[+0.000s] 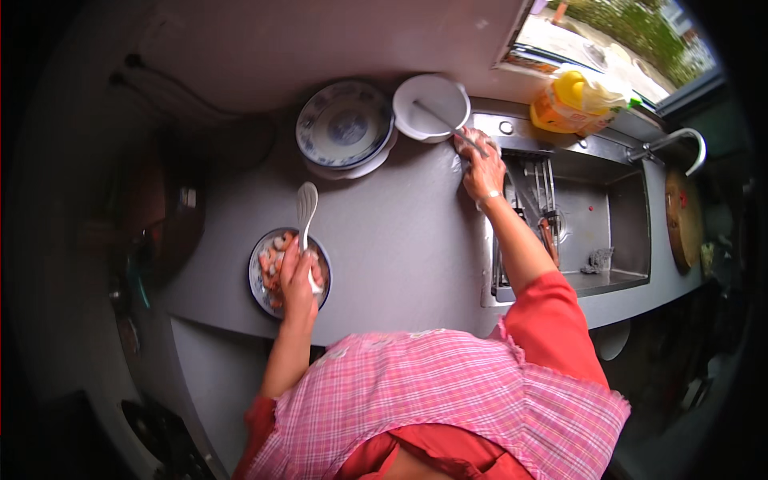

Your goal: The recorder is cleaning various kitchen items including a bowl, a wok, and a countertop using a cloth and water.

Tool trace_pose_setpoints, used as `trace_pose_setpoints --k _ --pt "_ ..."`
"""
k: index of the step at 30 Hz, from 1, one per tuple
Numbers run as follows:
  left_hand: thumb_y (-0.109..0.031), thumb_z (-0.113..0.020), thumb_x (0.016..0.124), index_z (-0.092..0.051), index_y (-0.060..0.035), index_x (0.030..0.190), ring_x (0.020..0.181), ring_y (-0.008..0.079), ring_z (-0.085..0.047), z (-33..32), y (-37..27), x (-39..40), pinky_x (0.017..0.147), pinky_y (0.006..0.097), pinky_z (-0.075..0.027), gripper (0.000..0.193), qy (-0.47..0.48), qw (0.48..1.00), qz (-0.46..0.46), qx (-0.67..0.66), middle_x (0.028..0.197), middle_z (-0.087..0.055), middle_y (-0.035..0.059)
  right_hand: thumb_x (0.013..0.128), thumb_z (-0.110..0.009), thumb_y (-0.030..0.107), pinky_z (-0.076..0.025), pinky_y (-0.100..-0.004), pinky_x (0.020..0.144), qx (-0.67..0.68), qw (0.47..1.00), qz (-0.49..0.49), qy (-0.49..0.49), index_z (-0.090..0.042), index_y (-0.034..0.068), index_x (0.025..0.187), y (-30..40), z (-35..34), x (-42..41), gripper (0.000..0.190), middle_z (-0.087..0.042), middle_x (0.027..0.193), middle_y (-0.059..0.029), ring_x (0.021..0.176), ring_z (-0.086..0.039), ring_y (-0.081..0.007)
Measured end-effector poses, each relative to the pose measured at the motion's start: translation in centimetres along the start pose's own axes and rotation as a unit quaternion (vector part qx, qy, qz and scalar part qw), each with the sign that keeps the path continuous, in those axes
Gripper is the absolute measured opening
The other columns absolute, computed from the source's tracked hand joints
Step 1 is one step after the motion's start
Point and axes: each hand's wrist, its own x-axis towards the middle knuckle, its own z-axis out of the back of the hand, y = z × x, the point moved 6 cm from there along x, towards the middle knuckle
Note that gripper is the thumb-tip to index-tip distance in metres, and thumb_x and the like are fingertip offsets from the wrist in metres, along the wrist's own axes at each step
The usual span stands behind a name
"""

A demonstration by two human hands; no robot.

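My left hand (295,273) is closed around a white rice paddle or spoon (306,207), with one end pointing away from me. It is over a blue-rimmed bowl (257,288) of pinkish pieces that look like shrimp (273,261), and it hides part of the food. At the sink's left edge, my right hand (485,171) presses a crumpled whitish cloth (495,146) to the counter. Beside it stands a white two-handled bowl (420,90). A grey utensil (441,119) leans in that bowl, its handle reaching over my right hand.
Patterned plates (348,123) are stacked near the wall. Right of the counter (396,240) is a steel sink (624,210) with a rack (543,174), a scourer (599,259) and a curved faucet (696,144). A yellow bottle (567,102) stands behind it; a round wooden board (684,222) lies at right.
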Motion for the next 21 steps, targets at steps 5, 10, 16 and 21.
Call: trace_pose_setpoints --k 5,10,16,21 --pt "-0.007 -0.049 0.080 -0.031 -0.0034 0.124 0.055 0.0061 -0.042 -1.5 2.0 3.0 0.044 0.0184 -0.035 0.048 0.011 1.000 -0.001 0.014 0.071 -0.045 0.0001 0.051 -0.061 0.005 -0.026 -0.0452 0.092 0.060 0.991 0.048 0.113 -0.050 0.012 0.103 8.8 0.1 -5.1 0.053 -0.041 0.119 -0.0096 0.113 -0.035 -0.0293" --pt "-0.007 -0.051 0.079 -0.014 -0.0025 0.130 0.058 0.0101 -0.045 -4.6 4.1 5.6 0.047 0.0229 -0.039 0.063 0.031 0.994 -0.011 0.100 0.078 -0.047 0.0047 0.052 -0.064 0.013 -0.029 -0.0449 0.088 0.124 0.946 0.285 0.088 -0.057 0.021 0.088 19.0 -2.0 -12.2 0.037 -0.049 0.103 -0.0013 0.108 -0.040 -0.0226" --pt "-0.005 -0.053 0.076 -0.009 -0.0023 0.131 0.077 0.0164 -0.047 -2.3 7.5 7.6 0.068 0.0285 -0.041 0.070 0.055 0.989 0.018 0.138 0.092 -0.046 0.0101 0.053 -0.059 0.010 -0.025 -0.0434 0.092 0.258 0.897 0.295 0.202 -0.059 0.016 0.076 18.6 4.2 -23.4 0.024 -0.054 0.099 -0.0005 0.105 -0.044 -0.0209" --pt "-0.009 -0.056 0.077 -0.008 0.0019 0.131 0.113 0.0230 -0.035 -4.0 6.2 4.8 0.096 0.0289 -0.024 0.074 0.093 0.980 -0.042 0.173 0.128 -0.029 0.0182 0.058 -0.053 0.002 -0.035 -0.0413 0.087 0.348 0.920 0.116 0.137 -0.061 0.010 0.080 11.9 8.3 -23.7 0.025 -0.056 0.103 -0.0087 0.099 -0.049 -0.0254"
